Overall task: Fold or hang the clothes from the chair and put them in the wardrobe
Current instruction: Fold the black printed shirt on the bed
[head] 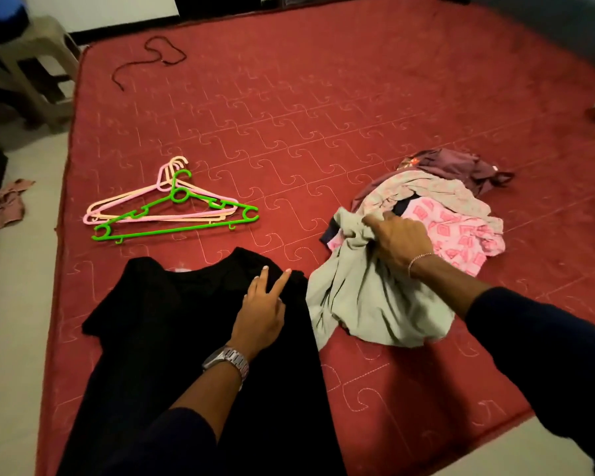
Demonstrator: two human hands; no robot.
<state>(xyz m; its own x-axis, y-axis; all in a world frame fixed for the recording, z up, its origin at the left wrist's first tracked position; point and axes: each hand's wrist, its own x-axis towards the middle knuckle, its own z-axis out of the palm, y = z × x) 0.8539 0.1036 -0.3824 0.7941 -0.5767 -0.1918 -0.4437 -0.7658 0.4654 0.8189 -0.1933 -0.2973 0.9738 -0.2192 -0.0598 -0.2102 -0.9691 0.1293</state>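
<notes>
Far left of the left hand, off the mattress: crumpled reddish-brown cloth scrap (10, 203) on the pale floor, beige plastic stool (37, 67) beyond it.

Up and left of the left hand: stack of plastic hangers, pink and peach ones (145, 204) underneath, bright green plastic hanger (176, 218) on top, hooks pointing away. Well beyond those, thin dark cord (152, 60) lying loose on the red quilted mattress (289, 115).

Under the left hand: black short-sleeved shirt (158, 321) spread flat on the mattress, collar end away, lower part running off the near edge.

Left hand (260, 314) resting on the black shirt near its right shoulder; index and middle fingers straight and splayed in a V, tips touching the fabric, other fingers folded under. Silver metal watch (225, 360) on that wrist.

Between the hands, nearer the right: pale grey-green crumpled garment (368, 304), draped on the mattress just beside the black shirt.

Right hand (401, 242) gripping a bunched fold of the grey-green garment, fingers curled round the cloth, index finger extended. Thin chain bracelet (419, 261) on that wrist.

Just beyond and right of the right hand: heap of clothes with a pink patterned fabric piece (468, 235), a light floral cloth (437, 194) over it, and a dark maroon garment (461, 166) at the far side. Grey-green garment touching this heap.
</notes>
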